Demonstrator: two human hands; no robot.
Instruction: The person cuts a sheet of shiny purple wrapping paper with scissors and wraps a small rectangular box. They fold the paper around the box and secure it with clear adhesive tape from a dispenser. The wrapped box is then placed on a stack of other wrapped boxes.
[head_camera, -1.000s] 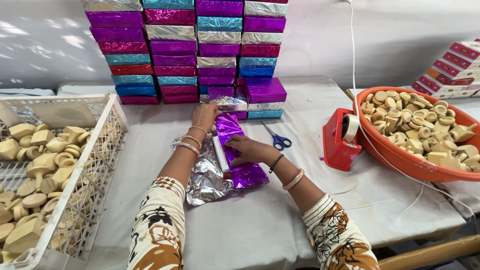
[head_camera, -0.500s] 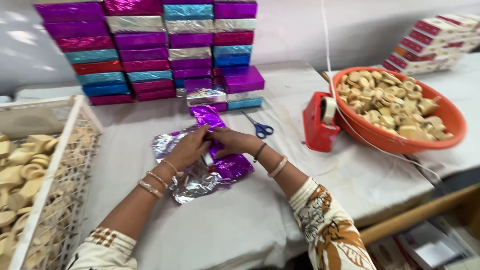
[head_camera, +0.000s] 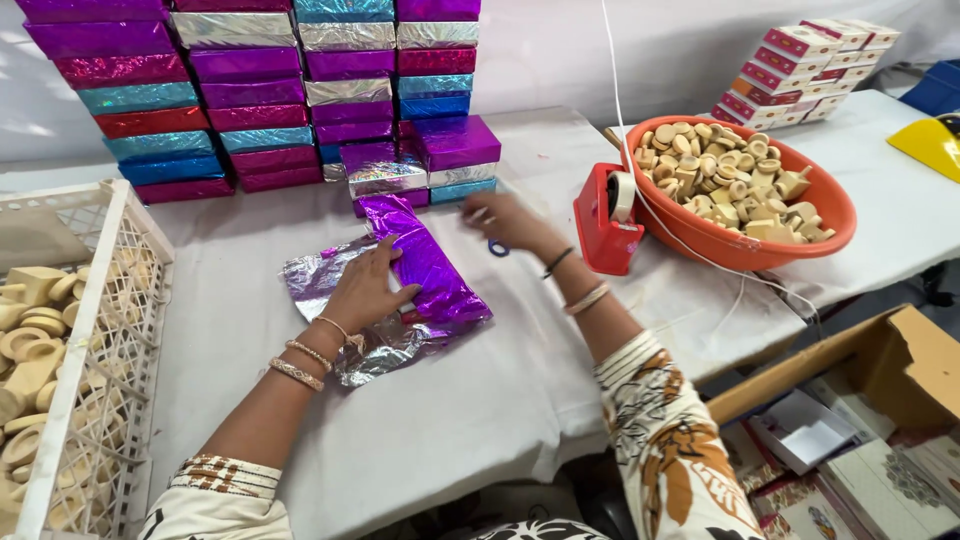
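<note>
Purple foil: in the head view, a shiny purple foil-wrapped box lay on a crinkled silver sheet of wrapping foil spread over the white-clothed table, near the person's front edge so both hands could reach it.
Left hand: the left hand lay flat with fingers spread on the box's near side, pinning the loose foil fold so it would not spring open; it gripped nothing.
Right hand: the right hand was blurred, stretched out past the box toward the blue-handled scissors and the red tape dispenser; it appeared loosely open and empty, though the blur made this uncertain.
Dispenser: it stood just beside the orange plastic basin of pale wooden pieces, within the right arm's reach.
Stack: finished boxes in purple, magenta, teal and silver foil were piled against the wall behind, clear of the working patch.
Crate: a white plastic lattice crate holding more pale pieces sat at the left.
</note>
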